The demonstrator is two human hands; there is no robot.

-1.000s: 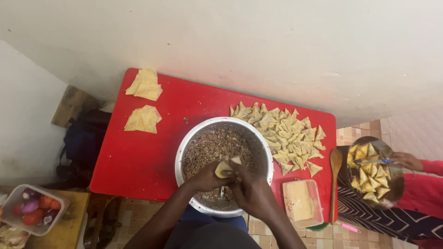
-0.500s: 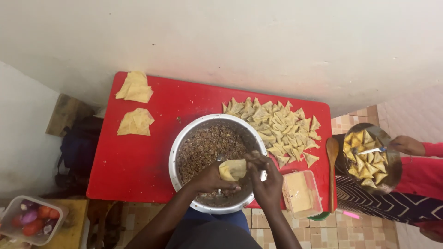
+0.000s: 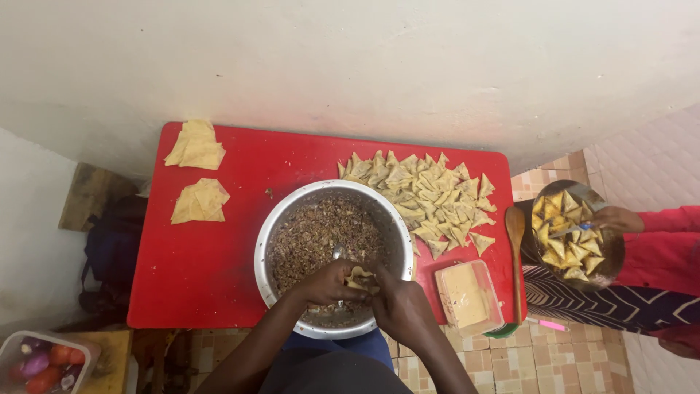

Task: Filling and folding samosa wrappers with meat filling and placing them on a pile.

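Both hands, left hand and right hand, have lowered the pinched pastry back over the filling bowl.

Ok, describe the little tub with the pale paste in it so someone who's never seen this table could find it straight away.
Start at the red table against the white wall and find the big metal bowl of brown filling. Just right of it, at the near right corner, sits the rectangular clear tub of smooth pale yellow paste. It is the only boxy container there, lying below the heap of folded triangular pastries and beside the wooden spoon.
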